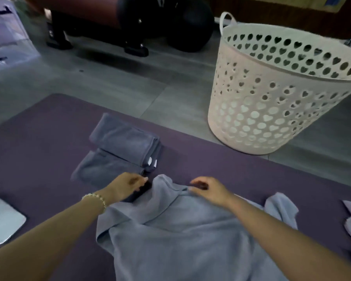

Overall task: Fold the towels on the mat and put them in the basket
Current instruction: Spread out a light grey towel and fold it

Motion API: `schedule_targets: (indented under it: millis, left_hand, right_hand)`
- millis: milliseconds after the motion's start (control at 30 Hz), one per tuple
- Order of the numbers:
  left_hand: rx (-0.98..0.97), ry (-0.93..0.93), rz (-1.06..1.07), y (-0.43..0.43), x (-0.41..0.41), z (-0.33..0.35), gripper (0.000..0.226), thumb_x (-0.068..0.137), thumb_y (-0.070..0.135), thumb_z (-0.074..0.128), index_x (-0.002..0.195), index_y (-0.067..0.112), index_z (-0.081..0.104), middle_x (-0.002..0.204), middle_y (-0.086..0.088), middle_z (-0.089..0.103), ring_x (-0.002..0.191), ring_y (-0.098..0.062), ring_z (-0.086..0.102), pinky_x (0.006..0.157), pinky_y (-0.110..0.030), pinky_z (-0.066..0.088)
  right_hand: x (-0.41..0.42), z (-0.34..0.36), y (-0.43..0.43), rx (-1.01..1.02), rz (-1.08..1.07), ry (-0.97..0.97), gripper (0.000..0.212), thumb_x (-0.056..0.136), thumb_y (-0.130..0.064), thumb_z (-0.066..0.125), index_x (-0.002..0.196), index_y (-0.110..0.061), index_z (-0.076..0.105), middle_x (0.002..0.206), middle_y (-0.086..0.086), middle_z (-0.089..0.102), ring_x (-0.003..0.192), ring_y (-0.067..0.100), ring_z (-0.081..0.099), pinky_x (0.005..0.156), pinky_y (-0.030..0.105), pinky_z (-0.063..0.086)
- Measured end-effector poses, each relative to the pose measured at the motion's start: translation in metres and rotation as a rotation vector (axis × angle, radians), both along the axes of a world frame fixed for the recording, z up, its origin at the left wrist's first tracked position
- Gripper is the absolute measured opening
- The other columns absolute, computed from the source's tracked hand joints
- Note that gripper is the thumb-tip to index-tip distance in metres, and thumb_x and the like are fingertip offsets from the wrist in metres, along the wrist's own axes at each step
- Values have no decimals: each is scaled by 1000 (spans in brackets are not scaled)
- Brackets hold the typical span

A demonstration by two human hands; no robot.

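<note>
Left hand [128,186]: fingers pinch unfolded grey towel [180,230] far edge | right hand [209,191]: curled fingers grip same edge | towel: near centre of purple mat [39,159] | laundry basket [271,102]: far right, on floor [170,78]

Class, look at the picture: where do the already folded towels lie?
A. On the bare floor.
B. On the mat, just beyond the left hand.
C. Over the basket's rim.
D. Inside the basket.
B: the folded towels lie stacked on the mat just past the left hand, apart from the basket.
</note>
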State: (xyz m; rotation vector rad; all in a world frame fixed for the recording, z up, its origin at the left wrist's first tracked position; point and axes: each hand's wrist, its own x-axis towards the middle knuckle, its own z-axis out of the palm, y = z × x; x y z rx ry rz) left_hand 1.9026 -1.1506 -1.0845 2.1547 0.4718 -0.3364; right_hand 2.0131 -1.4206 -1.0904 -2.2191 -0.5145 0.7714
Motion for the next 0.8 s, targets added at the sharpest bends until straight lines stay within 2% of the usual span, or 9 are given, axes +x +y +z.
schedule_targets:
  millis: [100, 167, 233, 300, 367, 467, 567, 667, 800]
  left_hand:
    - [-65, -32, 10, 2, -4, -5, 18, 94, 32, 55, 96, 18, 67, 91, -1, 70, 82, -5, 65, 77, -22, 51]
    - [-66, -34, -20, -1, -4, -5, 17, 92, 31, 58, 104, 21, 65, 91, 6, 68, 80, 5, 61, 79, -13, 46]
    - [-97, -1, -68, -5, -4, -5, 41, 86, 40, 63, 120, 17, 59, 105, 6, 64, 97, -1, 60, 92, -18, 46]
    - [-111, 37, -162, -10, -6, -1, 65, 75, 57, 66, 127, 22, 50, 115, 10, 59, 106, -7, 56, 93, -22, 46]
    - [-147, 83, -196, -11, -6, 7, 65, 74, 54, 71, 128, 30, 44, 117, 18, 55, 108, -3, 54, 86, -15, 42]
    - [-207, 180, -232, -1, -5, 18, 52, 68, 49, 80, 114, 36, 59, 108, 23, 64, 102, -1, 61, 83, -13, 43]
    - [-187, 298, -358, 17, -9, 36, 40, 68, 49, 80, 102, 31, 69, 97, 17, 72, 93, -2, 66, 84, -17, 49]
    - [-197, 435, -443, 42, -20, 59, 18, 79, 37, 74, 95, 28, 69, 81, 23, 70, 81, 3, 65, 71, -11, 48]
    - [-402, 490, -356, 89, -40, 100, 38, 83, 34, 66, 118, 21, 63, 114, 9, 69, 107, -5, 63, 95, -24, 48]
  right_hand:
    - [-15, -28, 54, 57, -21, 7, 54, 78, -43, 74, 124, -17, 60, 113, -10, 55, 106, 6, 53, 93, 20, 41]
    - [-20, -40, 78, 87, -49, -40, 35, 81, -37, 72, 109, -16, 67, 99, -5, 60, 92, 9, 55, 84, 28, 44]
    - [-19, -39, 91, 94, -34, -117, 25, 87, -30, 67, 77, -7, 65, 71, 2, 54, 69, 13, 46, 65, 32, 40]
    - [-12, -17, 94, 189, -49, -109, 33, 91, -23, 63, 69, 2, 59, 62, 2, 45, 62, 9, 38, 57, 29, 33]
    - [-2, 25, 94, 274, 1, -98, 33, 93, -23, 60, 67, -3, 59, 60, -4, 43, 56, 1, 36, 52, 21, 31]
    - [16, 91, 89, 303, 47, -80, 30, 93, -28, 58, 72, -8, 64, 58, -9, 50, 54, 0, 41, 48, 17, 33]
    - [40, 137, 90, 311, 26, -152, 32, 92, -33, 59, 66, -15, 64, 55, -8, 50, 51, 4, 42, 46, 19, 31]
    - [63, 158, 99, 297, 27, -248, 38, 91, -40, 59, 64, -14, 63, 61, -6, 52, 59, 5, 45, 53, 22, 35]
    - [86, 152, 136, 280, 11, -413, 46, 94, -39, 56, 71, 2, 59, 66, 2, 43, 64, 8, 38, 59, 28, 30]
